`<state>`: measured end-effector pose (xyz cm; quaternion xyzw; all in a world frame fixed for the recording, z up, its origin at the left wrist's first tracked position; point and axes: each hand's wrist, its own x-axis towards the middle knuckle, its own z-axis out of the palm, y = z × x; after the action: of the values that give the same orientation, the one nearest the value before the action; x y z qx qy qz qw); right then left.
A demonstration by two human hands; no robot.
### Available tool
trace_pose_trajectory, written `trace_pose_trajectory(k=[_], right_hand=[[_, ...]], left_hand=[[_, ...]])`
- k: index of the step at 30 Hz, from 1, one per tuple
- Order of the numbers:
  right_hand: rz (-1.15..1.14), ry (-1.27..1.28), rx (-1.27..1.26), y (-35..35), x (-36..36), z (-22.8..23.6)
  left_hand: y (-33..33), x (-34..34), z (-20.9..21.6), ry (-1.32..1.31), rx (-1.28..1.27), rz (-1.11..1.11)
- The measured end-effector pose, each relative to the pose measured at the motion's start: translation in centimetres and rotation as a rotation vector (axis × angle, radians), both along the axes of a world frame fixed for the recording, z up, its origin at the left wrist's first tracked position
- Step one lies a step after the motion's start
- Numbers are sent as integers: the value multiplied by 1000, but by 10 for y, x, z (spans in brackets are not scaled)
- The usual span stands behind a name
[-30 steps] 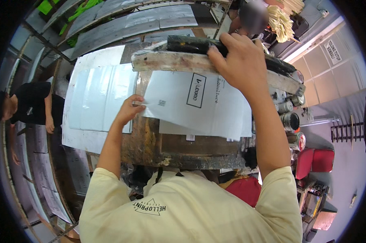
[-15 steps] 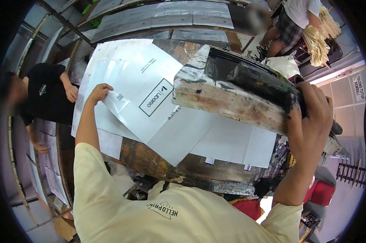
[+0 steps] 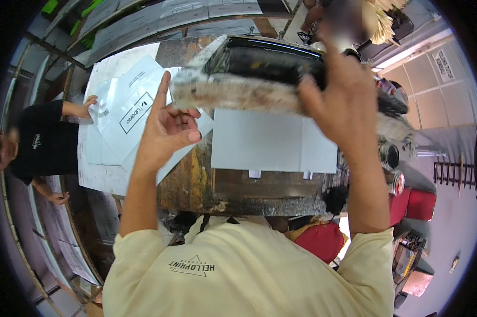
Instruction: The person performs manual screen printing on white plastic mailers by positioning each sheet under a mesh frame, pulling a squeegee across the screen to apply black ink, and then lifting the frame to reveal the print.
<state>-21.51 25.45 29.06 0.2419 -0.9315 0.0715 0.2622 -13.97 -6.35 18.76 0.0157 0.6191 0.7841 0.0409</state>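
Note:
My right hand [image 3: 347, 100], smeared by motion, grips the near right side of a raised, ink-stained screen-printing frame [image 3: 244, 92]. Dark ink coats the frame's inside. Beside its left end is my left hand [image 3: 170, 127], holding nothing, with index finger and thumb stretched out and the other fingers curled. I cannot tell whether a fingertip touches the frame. Below the frame a blank white sheet [image 3: 270, 140] lies flat on the printing table [image 3: 191, 182]. On the left, a white plastic sheet with a black printed design [image 3: 138, 113] overlaps other sheets.
At the left a co-worker in a black shirt [image 3: 45, 140] has a hand [image 3: 88, 107] at the printed sheet's edge. Racks holding white sheets [image 3: 180, 18] stand beyond the table. Jars [image 3: 390, 156] and a red chair [image 3: 419, 206] are on the right. Another person [image 3: 349, 24] stands far right.
My left hand has let go of the printed sheet and moved right to the frame's end. The sheet lies further left, the co-worker's hand at its edge. The frame has shifted left in view.

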Motion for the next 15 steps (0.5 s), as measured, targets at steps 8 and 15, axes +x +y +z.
trace_pose_trajectory(k=[8,15], right_hand=[[142,-528,192,28,106,-162],[162,-646,57,30,148,-287]], left_hand=[[39,110,-166,-221,-535,86],[52,122,-236,40,-1180,222]])
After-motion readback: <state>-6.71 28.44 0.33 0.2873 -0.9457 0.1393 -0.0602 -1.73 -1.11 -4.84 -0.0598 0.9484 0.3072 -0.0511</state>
